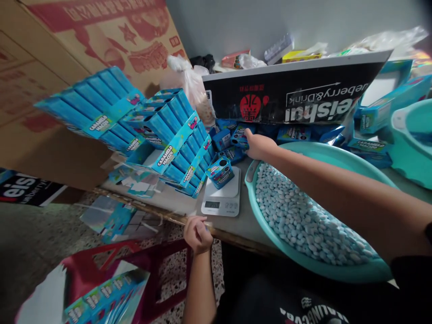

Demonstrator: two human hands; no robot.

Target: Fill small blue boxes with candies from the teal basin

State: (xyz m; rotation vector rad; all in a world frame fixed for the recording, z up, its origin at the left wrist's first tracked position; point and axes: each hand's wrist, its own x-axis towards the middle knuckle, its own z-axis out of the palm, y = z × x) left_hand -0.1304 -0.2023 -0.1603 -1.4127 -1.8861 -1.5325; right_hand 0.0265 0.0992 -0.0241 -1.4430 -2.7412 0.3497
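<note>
My right hand reaches over the tub and grips a small blue candy box in the heap behind the scale. My left hand is closed in a loose fist at the table's front edge, with nothing showing in it. Between the hands, a blue box with a round hole in its top stands on the white kitchen scale; its display is too small to read. To the right, a turquoise tub holds many pale blue and white candies.
Display trays of blue boxes are stacked on the left, by a large cardboard carton. A black printed carton panel stands behind the heap. A second turquoise tub is at right. Flat blue cartons lie on a red stool below.
</note>
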